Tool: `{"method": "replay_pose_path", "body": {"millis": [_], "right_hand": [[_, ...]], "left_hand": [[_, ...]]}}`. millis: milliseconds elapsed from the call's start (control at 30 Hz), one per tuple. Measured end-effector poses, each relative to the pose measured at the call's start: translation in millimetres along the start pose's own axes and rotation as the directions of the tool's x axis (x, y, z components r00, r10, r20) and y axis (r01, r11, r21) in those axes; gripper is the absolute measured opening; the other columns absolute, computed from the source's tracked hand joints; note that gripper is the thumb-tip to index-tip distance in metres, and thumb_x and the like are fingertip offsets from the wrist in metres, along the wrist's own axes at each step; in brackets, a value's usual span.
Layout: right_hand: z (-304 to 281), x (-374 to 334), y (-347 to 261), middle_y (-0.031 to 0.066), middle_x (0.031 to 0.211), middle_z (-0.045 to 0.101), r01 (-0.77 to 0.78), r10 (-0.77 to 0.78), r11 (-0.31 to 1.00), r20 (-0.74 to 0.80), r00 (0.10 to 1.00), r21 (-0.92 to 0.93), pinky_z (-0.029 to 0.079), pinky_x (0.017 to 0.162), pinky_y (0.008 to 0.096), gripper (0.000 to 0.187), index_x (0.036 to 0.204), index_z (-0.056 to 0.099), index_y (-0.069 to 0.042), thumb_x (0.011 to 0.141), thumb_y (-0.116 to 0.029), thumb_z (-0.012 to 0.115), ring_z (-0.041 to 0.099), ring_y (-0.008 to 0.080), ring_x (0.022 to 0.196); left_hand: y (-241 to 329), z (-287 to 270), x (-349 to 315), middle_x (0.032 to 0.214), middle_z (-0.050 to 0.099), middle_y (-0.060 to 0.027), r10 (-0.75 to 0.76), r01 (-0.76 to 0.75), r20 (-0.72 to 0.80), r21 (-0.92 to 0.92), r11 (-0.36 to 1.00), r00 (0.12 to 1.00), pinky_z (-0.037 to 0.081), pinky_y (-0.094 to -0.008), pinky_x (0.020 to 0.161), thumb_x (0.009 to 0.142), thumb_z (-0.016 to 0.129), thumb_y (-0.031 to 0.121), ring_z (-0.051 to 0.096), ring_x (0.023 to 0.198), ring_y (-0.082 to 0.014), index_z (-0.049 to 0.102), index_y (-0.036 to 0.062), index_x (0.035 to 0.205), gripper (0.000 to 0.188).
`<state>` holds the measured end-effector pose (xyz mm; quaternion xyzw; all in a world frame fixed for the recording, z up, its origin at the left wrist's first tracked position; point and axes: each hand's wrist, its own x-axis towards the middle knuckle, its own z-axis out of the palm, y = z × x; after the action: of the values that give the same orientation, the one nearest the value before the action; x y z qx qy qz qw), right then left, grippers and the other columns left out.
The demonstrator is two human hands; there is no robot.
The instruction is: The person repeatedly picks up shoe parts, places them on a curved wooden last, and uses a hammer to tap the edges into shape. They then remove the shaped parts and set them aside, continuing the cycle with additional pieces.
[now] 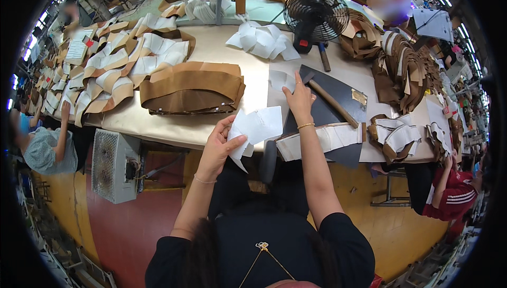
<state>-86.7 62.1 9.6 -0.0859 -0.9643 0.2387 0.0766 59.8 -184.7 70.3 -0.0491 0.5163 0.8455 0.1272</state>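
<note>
My left hand (215, 148) is closed on several thin white pieces (264, 124), thumb on top, just off the table's near edge. Farther out, my right hand (300, 102) is over the table with its fingers apart. Beside its thumb and forefinger lies another white piece (281, 79); I cannot tell whether they touch. A hammer (334, 104) with a wooden handle rests on a dark board (323, 79), its head close to my right fingers. Under my right forearm, a long white-faced strip with brown edging (322, 141) crosses the board's near part.
To the left is a stack of brown curved pieces (193, 85), with many tan-and-white pieces (111, 58) beyond. At the back are a white pile (261, 40), a black fan (317, 16) and a second hammer (324, 57). Brown bundles (401, 71) stand right. Co-workers sit on both sides.
</note>
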Motion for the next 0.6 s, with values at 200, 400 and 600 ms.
{"method": "replay_pose_path", "body": {"millis": [200, 400, 600], "right_hand": [[-16.1, -24.1, -11.2, 0.0226, 0.159, 0.023, 0.087, -0.079, 0.996, -0.192, 0.978, 0.031, 0.031, 0.106, 0.0604, 0.080, 0.154, 0.031, -0.015, 0.089, -0.041, 0.069, 0.035, 0.0445, 0.135], [-51.0, -60.2, -23.4, 0.0165, 0.121, 0.061, 0.087, -0.093, 0.910, -0.004, 0.996, 0.406, 0.044, 0.094, 0.0402, 0.051, 0.127, 0.060, -0.002, 0.095, -0.042, 0.063, 0.057, 0.0281, 0.108], [-32.0, -88.7, -13.6, 0.0001, 0.094, 0.069, -0.337, -0.195, 0.459, 0.463, 0.865, 0.822, 0.046, 0.078, 0.0264, 0.037, 0.104, 0.071, -0.001, 0.094, -0.036, 0.069, 0.058, 0.0084, 0.085]], "left_hand": [[-3.5, 0.4, 4.2, 0.127, 0.058, -0.0118, 0.097, -0.095, -0.018, 0.089, 0.991, 0.995, 0.046, -0.0310, 0.101, 0.083, 0.078, 0.004, 0.055, 0.118, -0.0172, 0.043, -0.0016, 0.139, 0.067], [-14.9, -1.3, 11.1, 0.129, 0.057, -0.0109, 0.135, -0.130, -0.013, 0.197, 0.972, 0.991, 0.046, -0.0303, 0.102, 0.083, 0.077, 0.000, 0.055, 0.120, -0.0175, 0.044, -0.0005, 0.139, 0.065], [-20.6, -1.0, 10.3, 0.119, 0.061, -0.0111, 0.149, -0.143, 0.010, 0.356, 0.924, 0.989, 0.049, -0.0304, 0.094, 0.081, 0.079, 0.006, 0.059, 0.110, -0.0170, 0.047, 0.0007, 0.137, 0.065]]}}
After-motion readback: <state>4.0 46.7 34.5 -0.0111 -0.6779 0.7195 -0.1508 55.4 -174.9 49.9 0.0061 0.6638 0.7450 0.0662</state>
